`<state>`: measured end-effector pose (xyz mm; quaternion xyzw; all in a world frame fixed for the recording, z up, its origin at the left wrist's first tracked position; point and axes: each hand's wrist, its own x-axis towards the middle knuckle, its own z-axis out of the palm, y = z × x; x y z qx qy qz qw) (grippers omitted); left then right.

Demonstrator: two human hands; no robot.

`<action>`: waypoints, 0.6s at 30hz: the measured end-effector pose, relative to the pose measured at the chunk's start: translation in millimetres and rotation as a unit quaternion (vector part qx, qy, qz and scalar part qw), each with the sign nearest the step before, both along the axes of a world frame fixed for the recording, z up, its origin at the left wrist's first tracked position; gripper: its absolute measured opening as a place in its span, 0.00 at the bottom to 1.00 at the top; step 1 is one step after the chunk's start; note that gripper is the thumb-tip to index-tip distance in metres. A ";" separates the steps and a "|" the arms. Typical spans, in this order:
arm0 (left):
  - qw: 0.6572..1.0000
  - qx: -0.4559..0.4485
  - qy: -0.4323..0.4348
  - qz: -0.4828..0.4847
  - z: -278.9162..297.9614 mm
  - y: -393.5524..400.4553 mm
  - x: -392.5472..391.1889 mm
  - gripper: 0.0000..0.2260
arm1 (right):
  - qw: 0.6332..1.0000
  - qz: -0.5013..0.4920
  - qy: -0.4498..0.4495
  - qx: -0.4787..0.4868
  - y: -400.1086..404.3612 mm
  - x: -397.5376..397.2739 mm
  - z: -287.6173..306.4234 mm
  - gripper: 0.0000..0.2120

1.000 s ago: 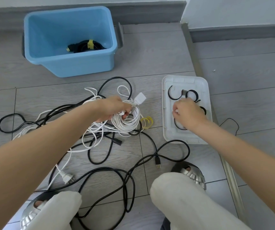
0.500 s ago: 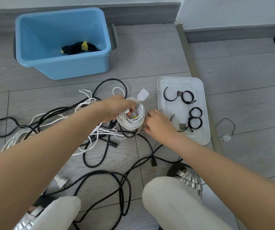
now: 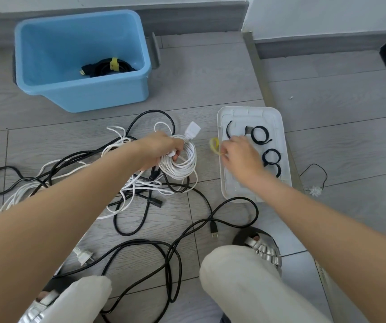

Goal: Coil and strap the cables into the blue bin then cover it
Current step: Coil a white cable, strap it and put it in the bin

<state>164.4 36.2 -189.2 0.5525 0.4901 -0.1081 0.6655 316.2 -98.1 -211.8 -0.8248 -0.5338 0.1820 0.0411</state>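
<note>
— Grey plank floor point(image 3: 210, 73) underfoot, skirting and white wall at the far edge; squatting, knees and silver sandals low in view.

— Biggest item?

— Blue bin point(image 3: 47, 66), far left, upright and uncovered; inside, one coiled black cable point(image 3: 108, 68) bound with a yellow strap.

— Next down?

— White lid point(image 3: 283, 145), lying flat to the right of centre, just beside the metal floor strip; carrying several black straps point(image 3: 260, 134), some closed into rings, one open arc.

— And the loose stuff?

— Tangle of black cables point(image 3: 140, 248) and white cord sprawled across the middle and left, well apart from the bin; USB plug point(image 3: 214, 230) lying near the right knee; white wall plug point(image 3: 83, 255) near the left knee.

— Hands?

— Left hand point(image 3: 161, 149) gripping a coiled white cable point(image 3: 182, 164), fingers curled through the loops, white socket end point(image 3: 193, 130) sticking out above; right hand point(image 3: 238, 157) over the lid's left edge, fingertips pinching a yellow strap point(image 3: 214, 145), just beside the coil but apart from it.
</note>
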 end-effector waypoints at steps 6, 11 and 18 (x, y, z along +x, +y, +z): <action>1.000 0.016 0.005 0.011 -0.4 -5.1 15.9 0.05 | 0.998 -0.054 0.014 -0.028 -29.1 25.4 -6.8 0.08; 1.000 0.021 0.000 0.005 -1.4 -15.1 33.5 0.08 | 0.980 -0.188 0.041 0.040 -24.9 43.9 -2.1 0.11; 0.999 0.032 0.019 -0.026 -6.8 -27.6 52.2 0.05 | 0.987 -0.123 0.040 -0.098 -22.2 66.6 -7.5 0.16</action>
